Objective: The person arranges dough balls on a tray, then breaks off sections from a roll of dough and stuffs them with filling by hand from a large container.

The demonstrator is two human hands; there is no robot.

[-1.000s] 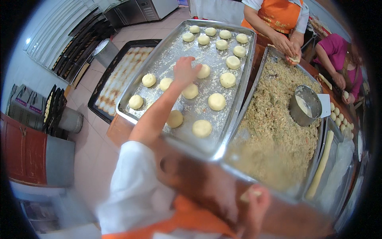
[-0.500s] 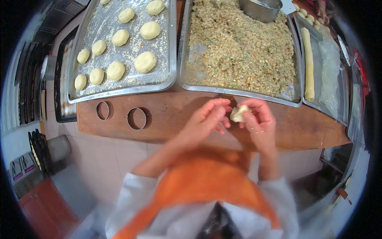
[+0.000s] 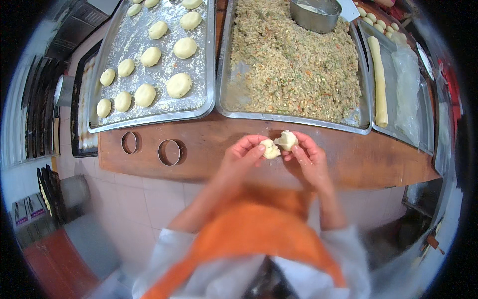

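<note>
Presently, left hand (image 3: 242,155) pinches one ragged dough lump (image 3: 270,150) and right hand (image 3: 312,158) a second lump (image 3: 287,140) close beside it, joined or not unclear, above the tabletop (image 3: 358,159), nearer the body than the filling tray (image 3: 298,121).

Two metal rings (image 3: 170,164) sit near the left end of the wooden bench (image 3: 368,162); left of it, a dark-rimmed baking tray (image 3: 76,119).

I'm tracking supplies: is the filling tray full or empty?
Not empty, nor quite full: crumbly filling covers most of the tray; bare metal shows at its left.
</note>
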